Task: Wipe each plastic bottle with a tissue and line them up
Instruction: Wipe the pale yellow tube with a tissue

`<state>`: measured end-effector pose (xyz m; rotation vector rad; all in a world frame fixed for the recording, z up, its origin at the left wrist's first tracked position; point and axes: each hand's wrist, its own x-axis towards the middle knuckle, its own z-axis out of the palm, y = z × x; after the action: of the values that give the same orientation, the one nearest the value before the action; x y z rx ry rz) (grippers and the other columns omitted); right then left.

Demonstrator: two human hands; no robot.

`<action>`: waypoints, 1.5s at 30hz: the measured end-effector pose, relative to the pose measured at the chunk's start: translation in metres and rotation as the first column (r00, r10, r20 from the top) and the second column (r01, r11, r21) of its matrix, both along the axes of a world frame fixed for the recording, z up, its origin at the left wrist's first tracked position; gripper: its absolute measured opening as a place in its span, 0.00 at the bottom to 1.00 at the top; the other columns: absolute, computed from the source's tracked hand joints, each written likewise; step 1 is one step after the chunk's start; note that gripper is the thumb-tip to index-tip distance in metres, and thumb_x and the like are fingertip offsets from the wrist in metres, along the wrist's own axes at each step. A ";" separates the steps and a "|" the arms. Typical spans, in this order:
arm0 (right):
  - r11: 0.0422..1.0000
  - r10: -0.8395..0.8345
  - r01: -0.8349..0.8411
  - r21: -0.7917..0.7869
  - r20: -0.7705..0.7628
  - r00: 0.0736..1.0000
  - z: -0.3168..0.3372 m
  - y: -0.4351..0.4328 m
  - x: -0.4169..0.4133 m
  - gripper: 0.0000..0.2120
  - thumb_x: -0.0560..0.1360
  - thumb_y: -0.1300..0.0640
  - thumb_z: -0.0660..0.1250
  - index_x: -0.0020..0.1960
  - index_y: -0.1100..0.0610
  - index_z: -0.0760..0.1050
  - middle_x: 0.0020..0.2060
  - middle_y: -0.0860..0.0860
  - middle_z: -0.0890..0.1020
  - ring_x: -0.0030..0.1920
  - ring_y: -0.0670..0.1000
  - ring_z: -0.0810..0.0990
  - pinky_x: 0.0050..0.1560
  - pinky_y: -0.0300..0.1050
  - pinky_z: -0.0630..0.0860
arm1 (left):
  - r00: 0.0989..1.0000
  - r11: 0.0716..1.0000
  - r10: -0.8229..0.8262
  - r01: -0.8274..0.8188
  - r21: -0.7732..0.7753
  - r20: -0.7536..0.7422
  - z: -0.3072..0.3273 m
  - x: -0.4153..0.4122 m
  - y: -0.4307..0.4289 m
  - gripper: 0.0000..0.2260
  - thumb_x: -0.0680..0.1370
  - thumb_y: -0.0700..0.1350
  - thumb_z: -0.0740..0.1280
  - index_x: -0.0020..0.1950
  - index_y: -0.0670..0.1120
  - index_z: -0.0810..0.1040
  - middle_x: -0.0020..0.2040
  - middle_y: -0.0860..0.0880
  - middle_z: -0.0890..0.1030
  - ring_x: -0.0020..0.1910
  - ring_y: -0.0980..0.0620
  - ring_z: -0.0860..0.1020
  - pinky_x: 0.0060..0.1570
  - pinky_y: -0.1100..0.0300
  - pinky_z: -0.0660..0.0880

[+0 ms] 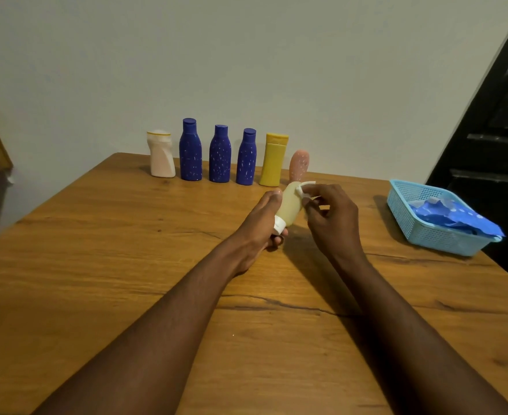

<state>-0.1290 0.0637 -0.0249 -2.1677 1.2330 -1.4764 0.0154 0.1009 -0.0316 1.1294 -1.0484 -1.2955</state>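
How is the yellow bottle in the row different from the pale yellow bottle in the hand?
The yellow bottle stands upright on the table; the pale bottle is tilted in the left hand. The first is deep yellow with a yellow cap, the other pale with a white cap. Only the pale one meets the tissue held by the right hand.
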 end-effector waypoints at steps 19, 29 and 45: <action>0.999 0.006 -0.005 -0.044 0.019 1.000 0.007 0.002 -0.008 0.11 0.77 0.66 0.69 0.57 0.58 0.82 0.53 0.53 0.81 0.51 0.49 0.79 0.44 0.32 0.74 | 0.987 0.999 -0.034 0.040 -0.035 0.156 -0.005 -0.001 -0.004 0.27 0.83 0.68 0.49 0.76 0.56 0.65 0.52 0.44 0.77 0.36 0.56 0.75 0.33 0.62 0.71; 0.961 0.276 -0.275 0.025 -0.086 0.957 0.009 0.013 0.004 0.07 0.74 0.62 0.70 0.49 0.56 0.85 0.43 0.45 0.81 0.45 0.46 0.79 0.43 0.40 0.79 | 0.985 0.999 -0.001 0.011 -0.054 0.170 -0.002 0.000 -0.006 0.32 0.80 0.73 0.50 0.77 0.57 0.67 0.64 0.48 0.81 0.49 0.54 0.80 0.42 0.57 0.76; 0.918 0.053 -0.180 0.355 0.340 0.939 0.007 0.001 -0.007 0.09 0.81 0.58 0.64 0.61 0.55 0.77 0.51 0.51 0.82 0.51 0.50 0.82 0.44 0.45 0.81 | 0.997 0.995 0.056 -0.052 -0.083 0.046 -0.004 0.000 0.000 0.12 0.83 0.58 0.64 0.66 0.58 0.75 0.58 0.43 0.77 0.36 0.55 0.77 0.32 0.63 0.72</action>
<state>-0.1362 0.0650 -0.0184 -1.6384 1.1369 -1.3416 0.0157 0.1007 -0.0352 1.1243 -1.0898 -1.1780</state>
